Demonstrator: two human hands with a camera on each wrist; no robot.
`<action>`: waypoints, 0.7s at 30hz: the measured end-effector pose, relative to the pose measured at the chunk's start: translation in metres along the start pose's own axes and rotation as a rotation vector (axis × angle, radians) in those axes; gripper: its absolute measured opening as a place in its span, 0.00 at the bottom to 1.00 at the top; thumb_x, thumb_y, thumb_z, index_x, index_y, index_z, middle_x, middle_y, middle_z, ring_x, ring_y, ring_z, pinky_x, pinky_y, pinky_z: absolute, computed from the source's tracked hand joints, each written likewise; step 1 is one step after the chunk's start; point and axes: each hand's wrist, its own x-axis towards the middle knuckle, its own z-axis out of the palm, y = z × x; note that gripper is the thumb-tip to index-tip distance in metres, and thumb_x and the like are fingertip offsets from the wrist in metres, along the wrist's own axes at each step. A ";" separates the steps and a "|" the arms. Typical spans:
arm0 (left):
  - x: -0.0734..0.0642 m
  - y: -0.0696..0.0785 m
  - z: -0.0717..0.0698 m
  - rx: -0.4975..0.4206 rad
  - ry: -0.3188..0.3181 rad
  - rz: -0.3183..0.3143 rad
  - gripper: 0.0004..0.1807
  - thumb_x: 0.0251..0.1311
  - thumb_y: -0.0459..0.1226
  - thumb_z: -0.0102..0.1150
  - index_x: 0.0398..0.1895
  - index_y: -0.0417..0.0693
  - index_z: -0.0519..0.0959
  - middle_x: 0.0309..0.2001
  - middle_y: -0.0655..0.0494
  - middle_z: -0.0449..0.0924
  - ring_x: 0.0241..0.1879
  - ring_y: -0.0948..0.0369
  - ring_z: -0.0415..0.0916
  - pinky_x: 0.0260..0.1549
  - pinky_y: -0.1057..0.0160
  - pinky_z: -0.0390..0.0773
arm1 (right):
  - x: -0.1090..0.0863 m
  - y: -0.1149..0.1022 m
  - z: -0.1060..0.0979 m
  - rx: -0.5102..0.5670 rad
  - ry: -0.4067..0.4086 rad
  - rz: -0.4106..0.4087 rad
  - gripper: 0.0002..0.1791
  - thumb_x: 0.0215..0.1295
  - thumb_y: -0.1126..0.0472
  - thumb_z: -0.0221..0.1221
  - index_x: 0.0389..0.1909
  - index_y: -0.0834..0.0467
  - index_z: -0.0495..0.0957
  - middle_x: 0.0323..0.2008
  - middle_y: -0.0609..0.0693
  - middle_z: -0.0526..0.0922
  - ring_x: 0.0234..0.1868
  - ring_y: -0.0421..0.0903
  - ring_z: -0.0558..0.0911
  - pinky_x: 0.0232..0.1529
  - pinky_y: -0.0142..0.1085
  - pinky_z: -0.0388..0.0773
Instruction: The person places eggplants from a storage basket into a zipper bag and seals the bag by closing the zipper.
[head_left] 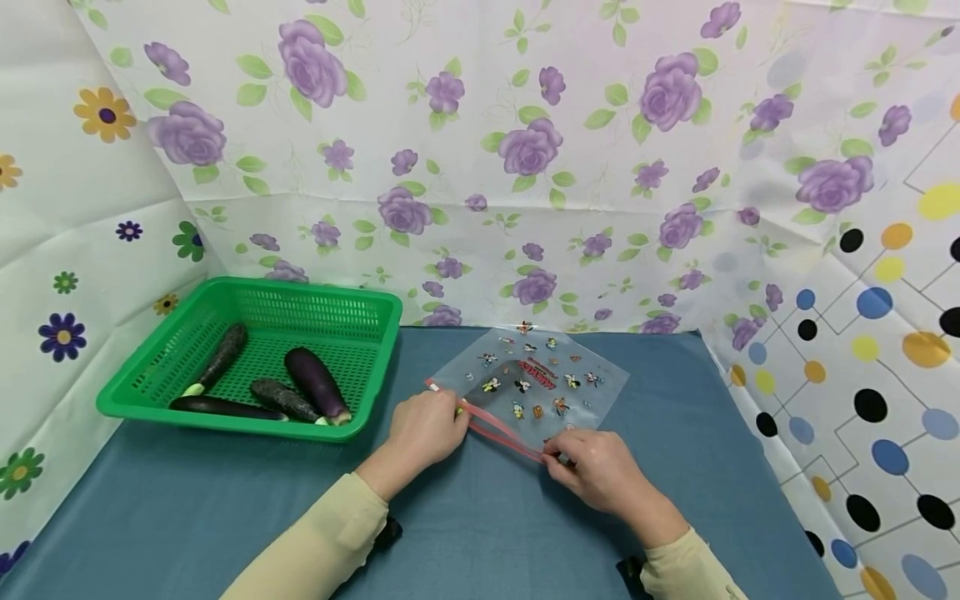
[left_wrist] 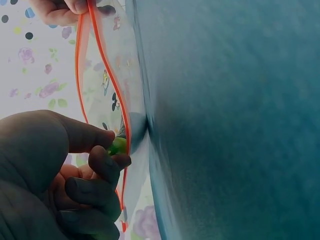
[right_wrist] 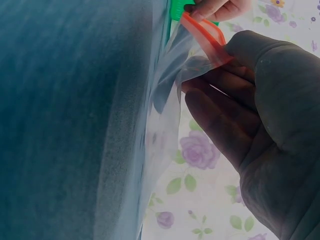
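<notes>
A clear zip bag (head_left: 555, 408) with cartoon prints and a red zip edge lies on the table, its mouth towards me and parted. At the left of the mouth my left hand (head_left: 427, 427) pinches the green stem end of an eggplant (left_wrist: 118, 145). The eggplant's dark body shows through the plastic in the right wrist view, inside the bag. My right hand (head_left: 596, 468) pinches the red edge at the other end of the mouth, with thumb and fingers on the plastic.
A green basket (head_left: 300, 287) stands at the left of the blue-covered table (head_left: 495, 533), with several eggplants (head_left: 317, 383) in it. Flowered cloth (head_left: 480, 233) hangs behind, and dotted cloth (head_left: 870, 400) hangs at the right.
</notes>
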 end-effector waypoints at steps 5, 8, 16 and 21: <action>0.001 0.000 0.000 -0.012 0.002 -0.007 0.23 0.79 0.45 0.66 0.22 0.55 0.74 0.16 0.57 0.68 0.14 0.57 0.67 0.14 0.57 0.63 | 0.000 0.000 -0.001 0.005 -0.008 0.008 0.10 0.63 0.66 0.78 0.38 0.50 0.88 0.34 0.41 0.90 0.28 0.30 0.83 0.27 0.28 0.79; 0.001 0.000 0.000 -0.022 0.002 -0.009 0.23 0.78 0.45 0.66 0.21 0.55 0.73 0.16 0.58 0.67 0.14 0.58 0.66 0.14 0.58 0.61 | 0.000 0.000 0.000 0.007 -0.003 0.003 0.11 0.62 0.67 0.78 0.38 0.50 0.88 0.34 0.41 0.90 0.28 0.30 0.83 0.27 0.28 0.79; 0.001 -0.004 0.000 -0.039 0.003 -0.004 0.26 0.76 0.47 0.68 0.17 0.56 0.71 0.15 0.61 0.63 0.14 0.59 0.64 0.16 0.58 0.58 | 0.001 0.000 0.000 0.008 0.012 -0.004 0.11 0.61 0.67 0.79 0.37 0.50 0.88 0.34 0.41 0.90 0.28 0.30 0.84 0.27 0.28 0.80; 0.000 -0.005 -0.004 -0.046 -0.020 0.001 0.26 0.74 0.53 0.71 0.17 0.59 0.75 0.14 0.63 0.65 0.14 0.61 0.64 0.16 0.59 0.59 | 0.001 0.000 0.000 0.014 0.015 -0.002 0.11 0.61 0.68 0.79 0.38 0.51 0.88 0.34 0.42 0.91 0.28 0.31 0.84 0.28 0.28 0.80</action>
